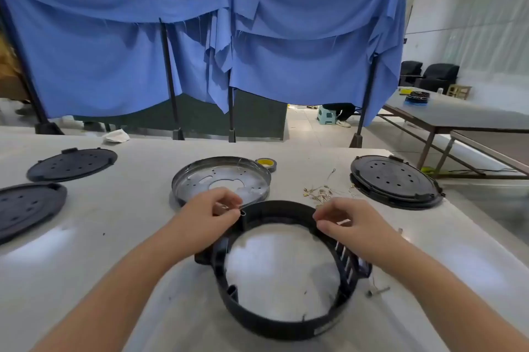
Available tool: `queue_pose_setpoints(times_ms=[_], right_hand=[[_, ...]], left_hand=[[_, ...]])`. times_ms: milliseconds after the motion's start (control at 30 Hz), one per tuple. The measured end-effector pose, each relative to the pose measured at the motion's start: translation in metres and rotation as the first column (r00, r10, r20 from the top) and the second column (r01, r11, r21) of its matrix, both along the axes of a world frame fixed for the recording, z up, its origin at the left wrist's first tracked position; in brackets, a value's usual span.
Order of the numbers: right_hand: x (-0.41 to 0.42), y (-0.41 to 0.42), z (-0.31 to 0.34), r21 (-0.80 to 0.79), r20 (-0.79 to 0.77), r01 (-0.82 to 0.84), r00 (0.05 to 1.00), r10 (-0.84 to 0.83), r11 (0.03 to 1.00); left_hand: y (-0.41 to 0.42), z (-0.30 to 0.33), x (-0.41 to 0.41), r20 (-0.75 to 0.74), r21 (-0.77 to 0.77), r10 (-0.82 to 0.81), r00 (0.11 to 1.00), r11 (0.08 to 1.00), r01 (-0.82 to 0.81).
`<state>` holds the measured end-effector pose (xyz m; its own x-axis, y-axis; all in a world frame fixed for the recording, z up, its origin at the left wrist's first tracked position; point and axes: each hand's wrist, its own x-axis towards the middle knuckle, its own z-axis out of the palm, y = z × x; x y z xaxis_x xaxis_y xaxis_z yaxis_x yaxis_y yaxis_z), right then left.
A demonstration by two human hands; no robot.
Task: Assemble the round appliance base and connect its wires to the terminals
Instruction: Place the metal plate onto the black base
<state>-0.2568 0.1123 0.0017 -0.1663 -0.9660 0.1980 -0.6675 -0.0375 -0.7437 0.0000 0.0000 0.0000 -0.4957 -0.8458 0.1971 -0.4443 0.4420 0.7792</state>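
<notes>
The black ring housing (pixel 283 274) sits on the white table (pixel 120 225) right in front of the person, with the metal pan (pixel 221 180) just behind it. Left hand (pixel 210 213) is pinching a small wire terminal (pixel 226 206) at the ring's far-left rim, fingers curled tight round it. Right hand (pixel 346 223) is curled over the far-right rim and pinches something pale and thin (too blurry to name).

Biggest risk, I'd say — that tiny terminal slipping out of the pinch and dropping inside the ring. Nothing seems to be pinning the ring down either, so a sideways push could skate it into the loose wires (pixel 320 194) behind the right hand and tangle them.
</notes>
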Motion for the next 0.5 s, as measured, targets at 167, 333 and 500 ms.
queue_pose_setpoints(times_ms=[167, 333, 500], right_hand=[[-0.006, -0.037, -0.006, 0.203, -0.235, 0.021, 0.972, 0.028, 0.979], [-0.011, -0.049, -0.006, 0.310, -0.307, 0.032, 0.949, 0.068, 0.950], [-0.011, -0.050, -0.010, 0.263, -0.317, 0.040, 0.947, 0.047, 0.964]], left_hand=[[-0.051, -0.014, -0.030, 0.178, -0.112, 0.110, 0.978, 0.990, -0.091], [-0.082, -0.026, -0.026, 0.417, -0.155, 0.169, 0.893, 0.981, -0.113], [-0.090, -0.024, -0.011, 0.467, -0.112, 0.158, 0.870, 0.987, -0.118]])
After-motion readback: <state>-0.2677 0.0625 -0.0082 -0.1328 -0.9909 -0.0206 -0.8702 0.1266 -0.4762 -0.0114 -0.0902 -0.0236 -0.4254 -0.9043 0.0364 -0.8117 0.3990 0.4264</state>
